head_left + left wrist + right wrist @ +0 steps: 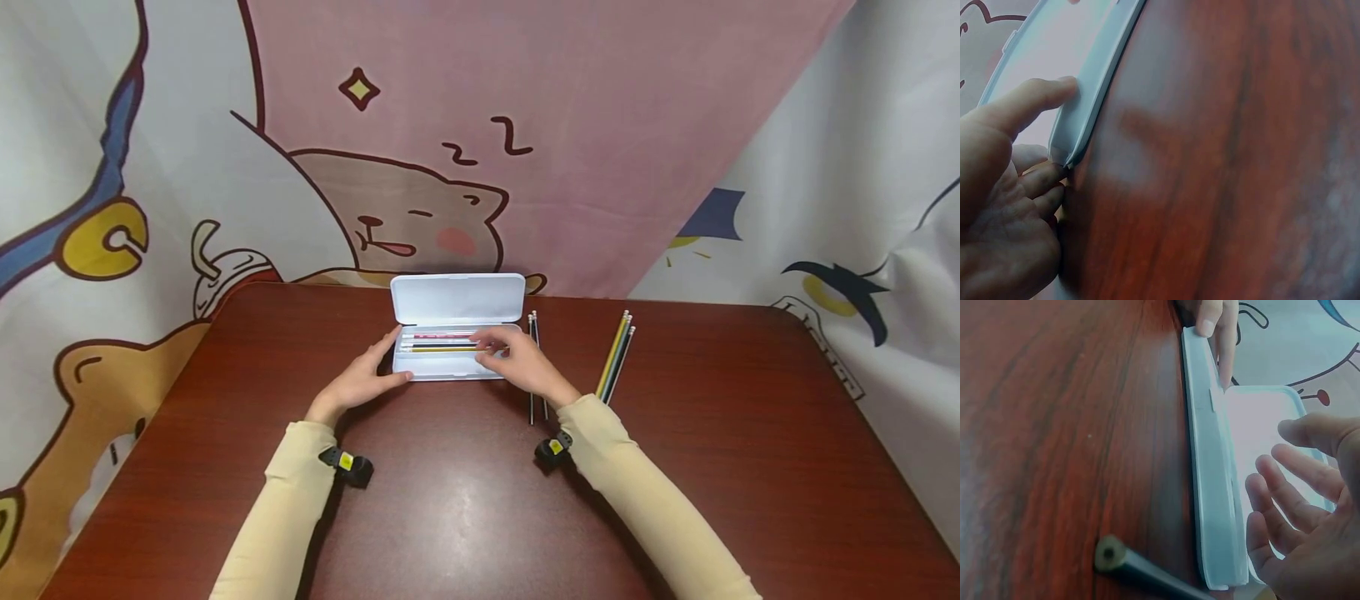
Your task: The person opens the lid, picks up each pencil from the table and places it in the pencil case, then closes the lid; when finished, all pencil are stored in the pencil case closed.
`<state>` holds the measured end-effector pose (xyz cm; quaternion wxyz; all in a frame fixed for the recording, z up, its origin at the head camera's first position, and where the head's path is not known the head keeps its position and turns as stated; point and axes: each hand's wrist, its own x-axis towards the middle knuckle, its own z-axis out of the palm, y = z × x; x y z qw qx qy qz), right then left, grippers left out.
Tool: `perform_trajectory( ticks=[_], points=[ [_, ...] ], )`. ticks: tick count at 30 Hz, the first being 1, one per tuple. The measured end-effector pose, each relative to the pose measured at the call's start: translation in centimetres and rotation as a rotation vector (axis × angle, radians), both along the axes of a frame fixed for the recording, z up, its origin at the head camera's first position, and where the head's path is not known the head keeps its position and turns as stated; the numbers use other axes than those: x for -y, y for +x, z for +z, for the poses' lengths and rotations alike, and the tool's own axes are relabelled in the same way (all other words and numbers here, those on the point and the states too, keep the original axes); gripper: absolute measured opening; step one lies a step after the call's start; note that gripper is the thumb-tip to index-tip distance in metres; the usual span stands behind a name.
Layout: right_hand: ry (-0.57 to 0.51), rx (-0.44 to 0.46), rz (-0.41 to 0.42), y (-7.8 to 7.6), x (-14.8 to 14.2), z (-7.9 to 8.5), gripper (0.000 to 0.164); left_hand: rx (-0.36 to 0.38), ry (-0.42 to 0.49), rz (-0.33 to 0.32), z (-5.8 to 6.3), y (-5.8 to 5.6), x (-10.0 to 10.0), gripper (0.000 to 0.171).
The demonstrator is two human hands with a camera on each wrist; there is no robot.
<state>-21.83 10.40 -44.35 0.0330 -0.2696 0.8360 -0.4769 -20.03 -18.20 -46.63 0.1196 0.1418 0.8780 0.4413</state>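
Note:
A white pencil case (438,367) lies on the table with its lid (457,302) raised at the back. Several pencils (435,349) lie side by side inside, among them yellow, black and red-marked ones. My left hand (360,382) holds the case's left end, thumb on the front edge and fingers along the side. In the left wrist view the thumb (1054,94) laps over the front corner. My right hand (521,360) hovers above the right part of the pencils, partly hiding them. Seen in the right wrist view, its fingers (1285,487) are loosely bent and spread, holding nothing.
Two dark pencils (532,408) lie right of the case, partly under my right hand. Farther right is a small group of yellow, green and black pencils (617,358). A printed curtain (600,167) hangs behind the brown table (450,533).

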Motion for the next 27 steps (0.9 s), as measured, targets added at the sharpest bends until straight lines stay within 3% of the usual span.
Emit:
perform_trajectory(
  ticks=[10,21,27],
  points=[
    [-0.058,0.029,-0.067,1.8,-2.4,0.5,0.02,0.011,-0.008,0.006,-0.2,0.1,0.0,0.089],
    [-0.124,0.098,-0.215,3.1,-6.7,0.0,0.019,0.001,-0.018,0.0,-0.1,-0.1,0.0,0.089],
    [-0.078,0.093,-0.261,3.9,-8.8,0.9,0.019,-0.003,-0.032,0.003,0.0,-0.1,0.0,0.089]
  ],
)
